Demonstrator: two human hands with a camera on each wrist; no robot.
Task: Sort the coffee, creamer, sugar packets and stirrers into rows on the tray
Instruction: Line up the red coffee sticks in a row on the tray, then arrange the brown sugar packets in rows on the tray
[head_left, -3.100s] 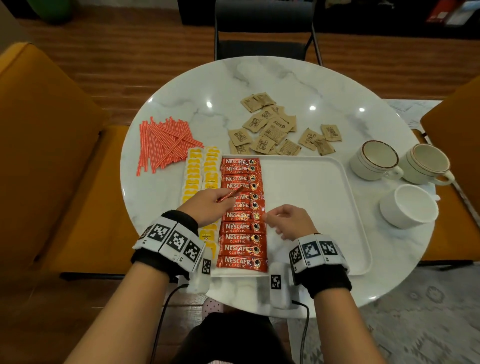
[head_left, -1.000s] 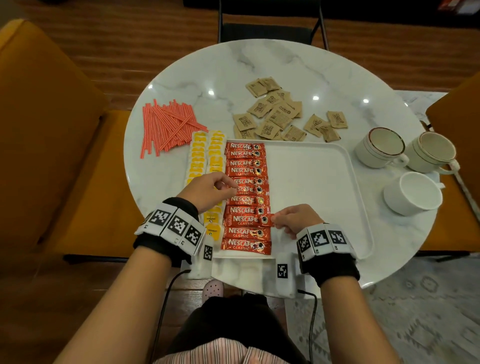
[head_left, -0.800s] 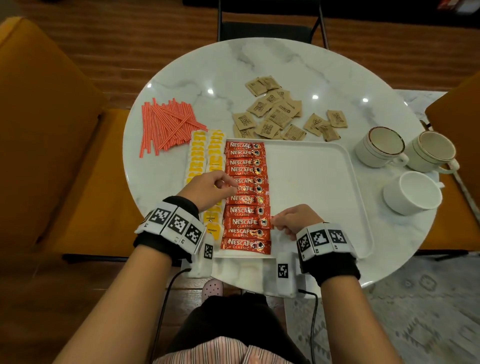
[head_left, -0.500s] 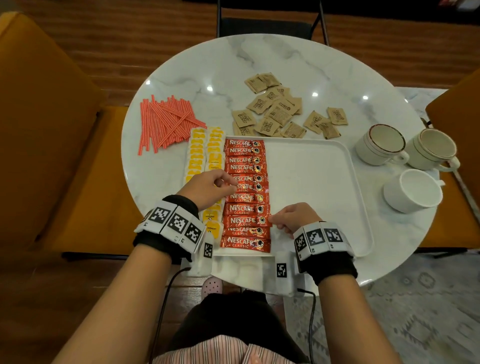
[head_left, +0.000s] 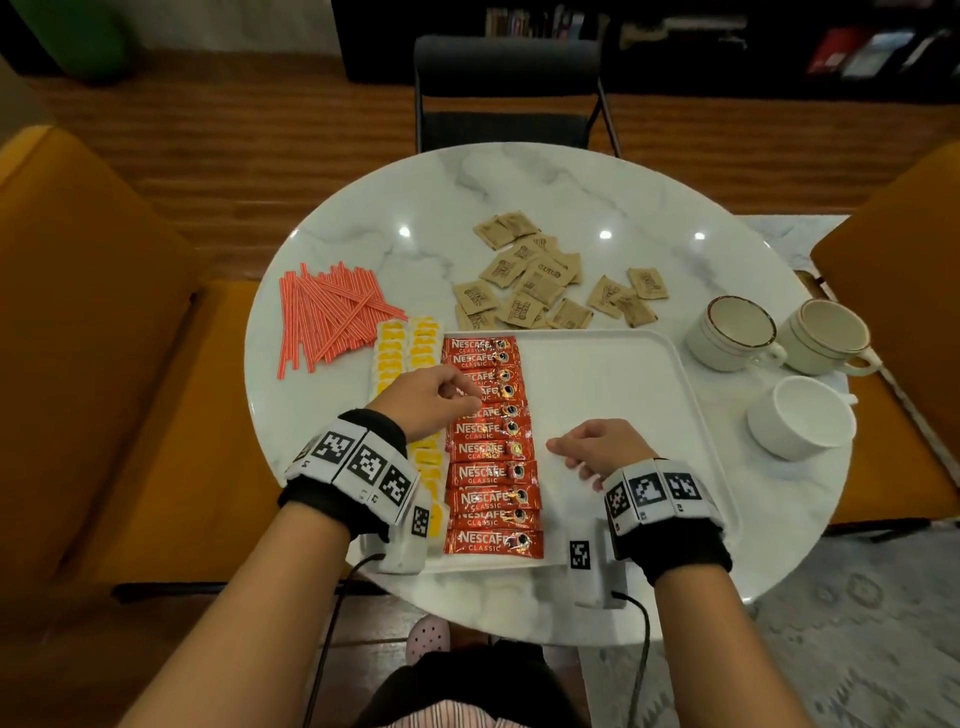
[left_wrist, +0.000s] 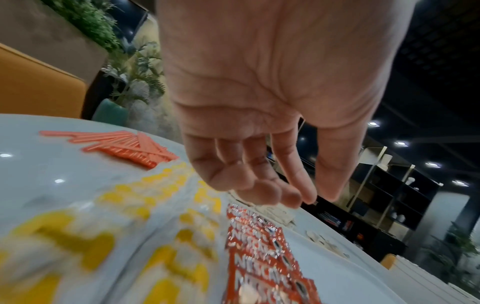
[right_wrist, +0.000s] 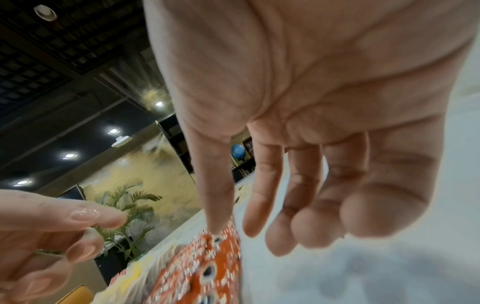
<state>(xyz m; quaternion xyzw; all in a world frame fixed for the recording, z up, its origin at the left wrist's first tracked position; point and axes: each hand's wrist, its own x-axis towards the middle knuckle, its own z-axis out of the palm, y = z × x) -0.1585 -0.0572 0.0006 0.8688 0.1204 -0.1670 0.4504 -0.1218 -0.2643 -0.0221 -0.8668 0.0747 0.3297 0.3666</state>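
The right hand (head_left: 597, 449) was pinching a red coffee packet half a second ago. Now it has let go and rests loose and empty on the tray (head_left: 613, 395), beside the coffee row (head_left: 491, 452) along the tray's left side. That row looks finished, so another kind can start. The left hand (head_left: 431, 400) hovers over the row's middle. The head view hides its fingers; the left wrist view shows them loosely bent, holding nothing. Creamers (head_left: 402, 353), stirrers (head_left: 327, 312) and sugar packets (head_left: 540, 283) wait on the tabletop (head_left: 545, 192).

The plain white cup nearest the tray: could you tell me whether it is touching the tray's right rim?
Apart. The head view shows a strip of bare marble table between the white cup and the tray.
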